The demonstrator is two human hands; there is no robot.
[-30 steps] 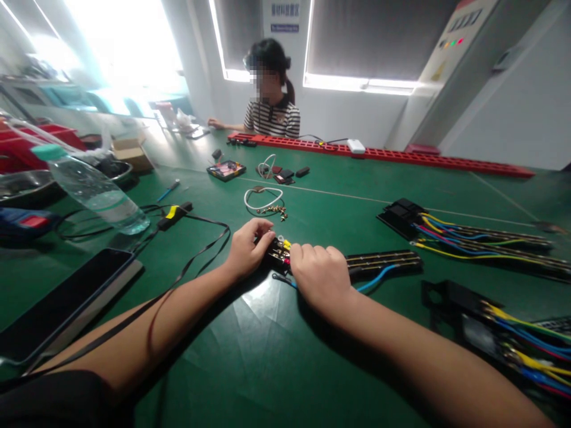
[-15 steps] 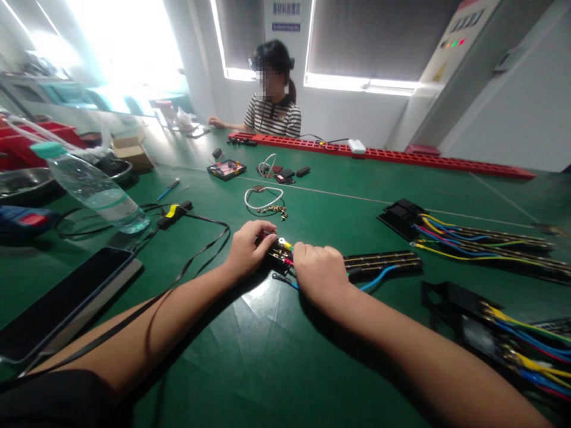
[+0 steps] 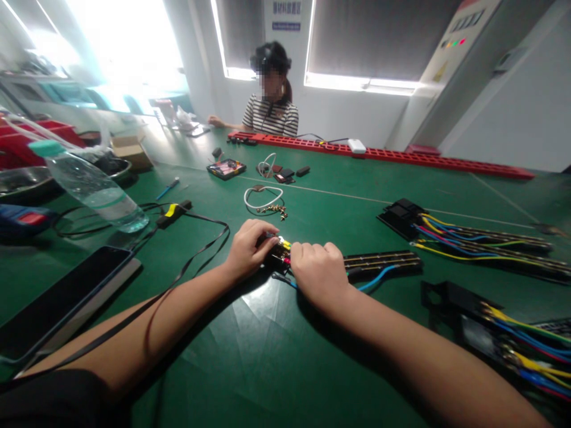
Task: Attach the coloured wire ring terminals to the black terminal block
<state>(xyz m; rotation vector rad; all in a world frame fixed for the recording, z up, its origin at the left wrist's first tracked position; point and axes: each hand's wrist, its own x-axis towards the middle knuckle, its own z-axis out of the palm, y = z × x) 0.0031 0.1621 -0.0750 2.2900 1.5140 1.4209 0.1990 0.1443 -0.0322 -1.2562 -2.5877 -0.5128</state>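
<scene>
Barely anything has moved since one second ago: across the table, the person in the black-and-white striped shirt (image 3: 270, 122) has turned their head a little, and both bare hands sit nearly where they were. Under everything is the big, shiny green table (image 3: 223, 368). Along its far side runs a long red strip with holes (image 3: 401, 156). A long black bar with gold-coloured lines (image 3: 388, 260) lies to the right of the right hand (image 3: 319, 273), which is curled up; its fingertips are hidden, so I can't tell what it pinches. The left hand (image 3: 247, 249) has its thumb and fingers closed on the left end of a small black block with shiny metal bits (image 3: 280, 261). That block is between the two hands, on the table, with yellow and red wire ends (image 3: 288, 261) at it. Tiny brass-coloured pieces (image 3: 276, 209) lie just beyond.
</scene>
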